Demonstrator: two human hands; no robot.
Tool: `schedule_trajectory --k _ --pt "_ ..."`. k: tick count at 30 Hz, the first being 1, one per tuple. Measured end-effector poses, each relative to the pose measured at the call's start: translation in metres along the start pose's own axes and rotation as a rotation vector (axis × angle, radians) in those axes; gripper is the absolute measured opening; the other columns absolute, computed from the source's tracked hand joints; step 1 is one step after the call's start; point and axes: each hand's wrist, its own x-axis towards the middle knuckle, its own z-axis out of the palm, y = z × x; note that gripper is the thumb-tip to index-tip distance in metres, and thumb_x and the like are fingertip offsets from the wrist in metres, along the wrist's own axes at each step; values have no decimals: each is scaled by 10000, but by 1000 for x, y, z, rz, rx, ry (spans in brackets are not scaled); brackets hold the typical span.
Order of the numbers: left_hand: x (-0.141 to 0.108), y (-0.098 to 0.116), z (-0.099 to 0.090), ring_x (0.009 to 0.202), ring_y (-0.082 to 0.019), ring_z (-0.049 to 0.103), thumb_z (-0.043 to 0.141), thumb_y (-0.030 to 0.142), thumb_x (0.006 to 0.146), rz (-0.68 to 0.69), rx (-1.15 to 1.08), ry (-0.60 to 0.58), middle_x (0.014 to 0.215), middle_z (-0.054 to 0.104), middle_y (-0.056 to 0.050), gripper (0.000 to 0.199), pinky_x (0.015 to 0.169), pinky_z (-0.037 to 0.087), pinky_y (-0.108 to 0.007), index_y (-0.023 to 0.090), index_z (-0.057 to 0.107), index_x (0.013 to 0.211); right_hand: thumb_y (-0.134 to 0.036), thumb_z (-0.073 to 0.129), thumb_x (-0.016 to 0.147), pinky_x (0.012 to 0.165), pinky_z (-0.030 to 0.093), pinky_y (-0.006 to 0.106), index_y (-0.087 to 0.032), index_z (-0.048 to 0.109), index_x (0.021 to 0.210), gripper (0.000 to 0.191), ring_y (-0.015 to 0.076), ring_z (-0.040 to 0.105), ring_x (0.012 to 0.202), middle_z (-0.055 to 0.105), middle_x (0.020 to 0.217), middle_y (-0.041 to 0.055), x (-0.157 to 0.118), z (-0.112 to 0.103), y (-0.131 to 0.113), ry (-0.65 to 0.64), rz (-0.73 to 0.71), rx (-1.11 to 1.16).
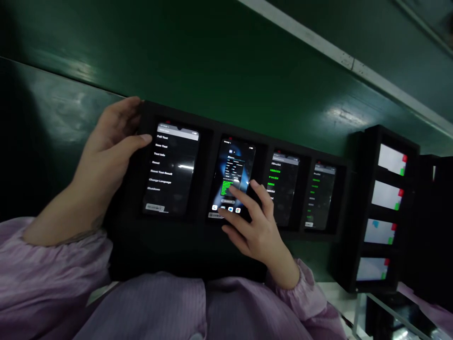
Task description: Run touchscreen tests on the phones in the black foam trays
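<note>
A long black foam tray [207, 125] on the dark green bench [226, 61] holds four black smartphones side by side, all lit, and a second black tray [357, 208] to the right carries four more phones with white screens. The left hand [106, 151] grips the long tray's left end, fingers curled over its top edge and thumb lying beside the first phone with a white menu list [171, 167]. The right hand [253, 217] is open, fingers spread, one fingertip touching the screen of the second phone showing green text [231, 177].
</note>
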Motion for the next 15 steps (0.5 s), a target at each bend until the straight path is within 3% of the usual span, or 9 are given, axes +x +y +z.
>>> schedule_trajectory --k 5,10,15 --pt "0 0 0 1468 -278 460 799 273 678 39 14 17 1465 587 -26 755 1344 146 -612 166 586 1394 -410 623 1005 1238 373 586 -275 739 1187 255 348 216 1592 593 1512 30 1 2 -6 -69 23 -31" --pt "-1 -1 -1 1463 -275 464 748 229 685 45 23 15 1451 593 -35 725 1339 148 -618 147 585 1387 -357 579 1026 1229 390 580 -242 753 1130 233 337 283 1573 655 1415 61 -3 3 0 91 48 44" --pt "1 -4 -3 1476 -287 459 705 156 654 35 -15 -2 1456 583 -59 748 1340 141 -620 123 568 1389 -308 537 1041 1190 439 549 -216 750 1068 233 333 338 1546 672 1375 83 -3 5 1 135 41 59"
